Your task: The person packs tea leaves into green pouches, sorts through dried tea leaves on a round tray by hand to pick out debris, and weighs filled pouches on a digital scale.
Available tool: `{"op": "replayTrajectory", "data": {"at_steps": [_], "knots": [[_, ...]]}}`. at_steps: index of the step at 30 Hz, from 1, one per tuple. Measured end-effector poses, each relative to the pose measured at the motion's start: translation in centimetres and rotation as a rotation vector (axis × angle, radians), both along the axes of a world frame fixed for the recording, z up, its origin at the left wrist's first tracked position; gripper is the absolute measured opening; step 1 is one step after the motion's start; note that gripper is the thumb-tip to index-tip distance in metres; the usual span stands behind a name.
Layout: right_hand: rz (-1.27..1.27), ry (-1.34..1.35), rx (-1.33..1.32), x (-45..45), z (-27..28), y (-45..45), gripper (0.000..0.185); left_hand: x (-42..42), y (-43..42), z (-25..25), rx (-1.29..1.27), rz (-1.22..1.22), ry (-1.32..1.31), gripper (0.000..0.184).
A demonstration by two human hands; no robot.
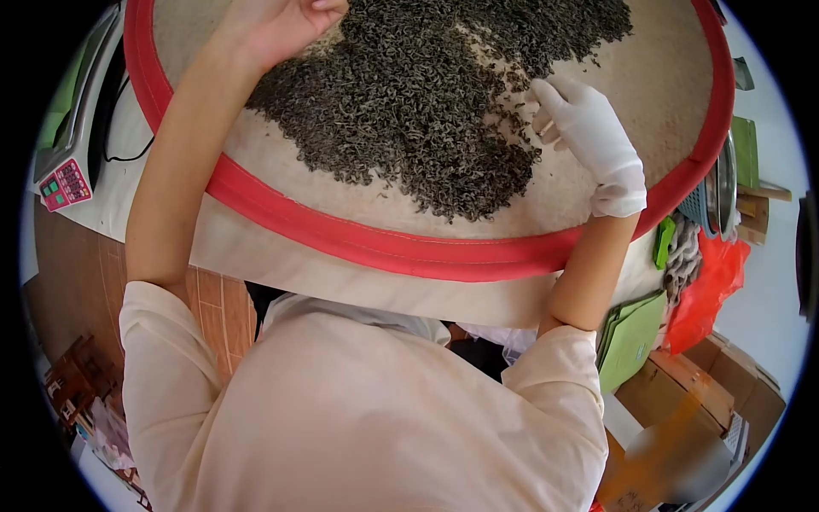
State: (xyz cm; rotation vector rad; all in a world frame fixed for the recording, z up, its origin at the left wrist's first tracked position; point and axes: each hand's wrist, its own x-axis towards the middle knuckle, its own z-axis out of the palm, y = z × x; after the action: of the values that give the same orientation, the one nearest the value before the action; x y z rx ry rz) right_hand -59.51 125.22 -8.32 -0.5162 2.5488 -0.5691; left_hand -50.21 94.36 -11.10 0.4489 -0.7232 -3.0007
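Much seems left to do: dark, curled dried leaves [401, 111] lie heaped between your bare left grip [286, 26] and white-gloved right grip [587, 128]; I can't tell either's closure.

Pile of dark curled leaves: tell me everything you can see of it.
The pile of dark curled leaves looks like dried tea: small, twisted, blackish-green pieces, heaped loosely, with stray bits around its ragged edges. It lies on the pale surface of the red-rimmed round tray and runs out of view at the top. A thinly covered gap cuts into its right side, near the gloved right hand; whether the fingers touch it is unclear.
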Motion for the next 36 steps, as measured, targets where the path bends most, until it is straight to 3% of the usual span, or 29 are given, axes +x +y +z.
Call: {"op": "replayTrajectory", "data": {"at_steps": [2, 4, 7, 8, 10, 12, 13, 19, 21, 22, 24, 25, 26, 31, 34, 36], "knots": [[-0.010, -0.033, 0.032, 0.4, -0.1, 0.1, 0.031, -0.1, 0.2, 0.2, -0.037, 0.017, -0.006, 0.019], [0.222, 0.102, -0.267, 1.4, -0.7, -0.5, 0.028, -0.1, 0.4, 0.3, -0.072, 0.034, -0.011, 0.020], [0.289, 0.270, -0.211, 2.9, -0.7, -1.4, 0.024, -0.1, 0.5, 0.4, -0.067, -0.007, 0.008, 0.020], [0.292, 0.284, -0.215, 2.4, -0.6, -1.3, 0.024, 0.0, 0.6, 0.5, -0.072, 0.005, -0.017, 0.019], [0.068, 0.323, -0.131, 1.2, -0.8, -0.6, 0.023, 0.2, 0.7, 0.5, -0.077, 0.027, -0.035, 0.019], [0.091, 0.344, -0.140, 0.3, -2.9, -0.1, 0.021, 0.2, 0.7, 0.6, -0.057, 0.014, -0.052, 0.019], [0.297, 0.377, -0.289, 0.3, -4.1, -0.7, 0.020, 0.2, 0.8, 0.8, -0.063, 0.013, -0.052, 0.019], [0.581, 0.308, -0.558, 3.4, -3.7, -3.7, 0.026, 0.1, 1.0, 0.9, -0.046, -0.012, -0.023, 0.021], [0.540, -0.226, -0.593, 3.4, -1.7, -3.4, 0.030, 0.3, 0.8, 0.5, -0.040, -0.009, -0.022, 0.021], [0.544, -0.228, -0.591, 3.3, -1.4, -3.1, 0.030, 0.3, 0.6, 0.3, -0.039, -0.004, -0.022, 0.021], [0.266, -0.058, -0.498, 2.9, -0.8, -2.2, 0.028, 0.1, 0.4, 0.0, -0.033, -0.019, 0.000, 0.021], [0.122, 0.029, -0.315, 2.6, -0.1, -1.8, 0.025, 0.1, 0.3, 0.0, -0.031, -0.022, 0.000, 0.021], [0.163, 0.208, -0.230, 0.9, -1.6, -0.3, 0.025, 0.0, 0.3, 0.0, -0.059, 0.001, -0.002, 0.021], [0.033, 0.225, 0.188, -0.2, -3.3, 4.2, 0.024, -0.3, -0.1, 1.1, -0.092, 0.031, 0.057, 0.019], [0.255, 0.077, 0.188, 2.6, -2.5, 4.2, 0.028, 0.0, 0.4, 2.7, -0.066, 0.031, 0.093, 0.019], [-0.247, -0.428, -0.105, 4.7, -0.5, 2.2, 0.032, 0.1, 0.4, 3.4, -0.061, 0.036, 0.105, 0.019]]}}
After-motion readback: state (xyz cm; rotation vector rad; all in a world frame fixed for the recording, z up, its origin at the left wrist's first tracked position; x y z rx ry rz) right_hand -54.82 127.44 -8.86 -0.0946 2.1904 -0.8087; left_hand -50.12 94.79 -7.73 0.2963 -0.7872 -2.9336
